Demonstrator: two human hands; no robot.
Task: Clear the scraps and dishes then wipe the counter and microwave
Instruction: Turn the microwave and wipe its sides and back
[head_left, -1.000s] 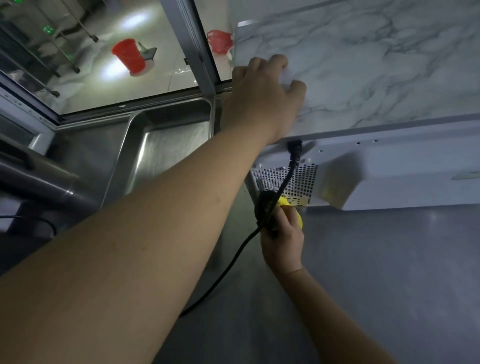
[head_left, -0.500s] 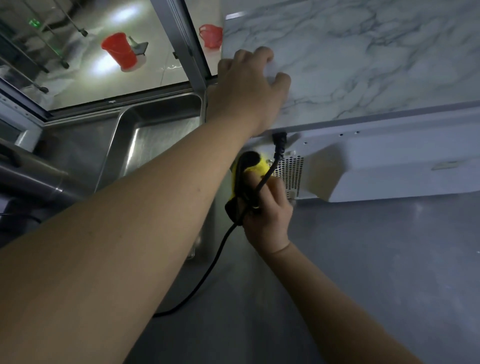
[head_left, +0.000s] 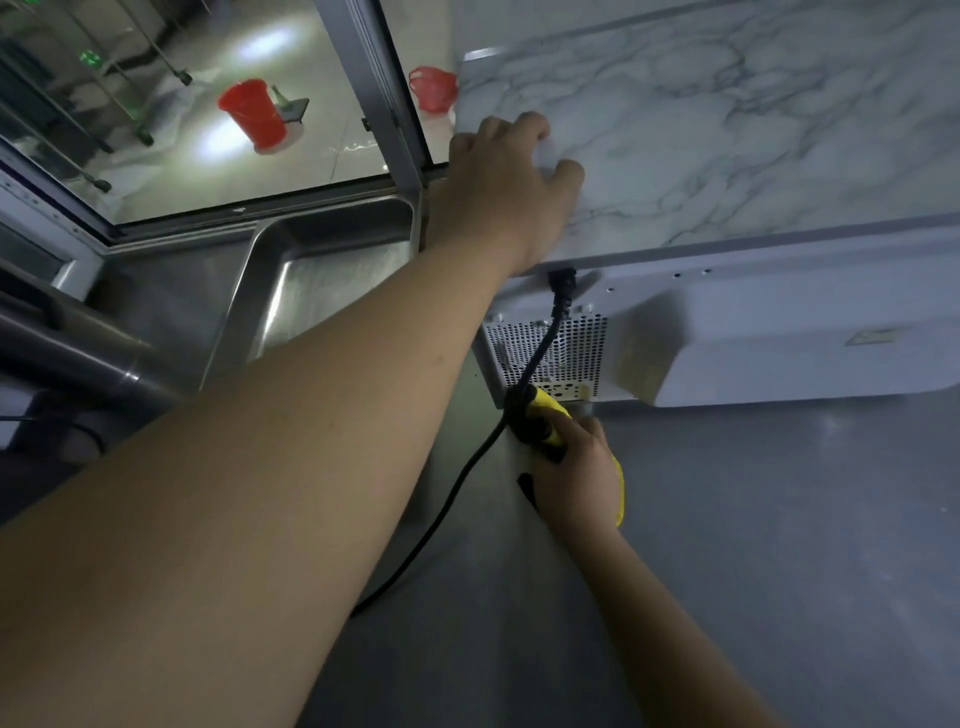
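I saw the microwave (head_left: 779, 332) standing on the grey counter (head_left: 779, 545), its marble-patterned top under my left hand (head_left: 498, 192), fingers spread flat. Below its rear vent, my right hand (head_left: 576, 478) gripped a yellow cloth (head_left: 550, 415) against the black cord (head_left: 457, 499).

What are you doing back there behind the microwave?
A person is wiping behind the microwave. The left hand presses on its marble-patterned top near the corner. The right hand holds a yellow cloth on the grey counter, just below the rear vent, right beside the black power cord.
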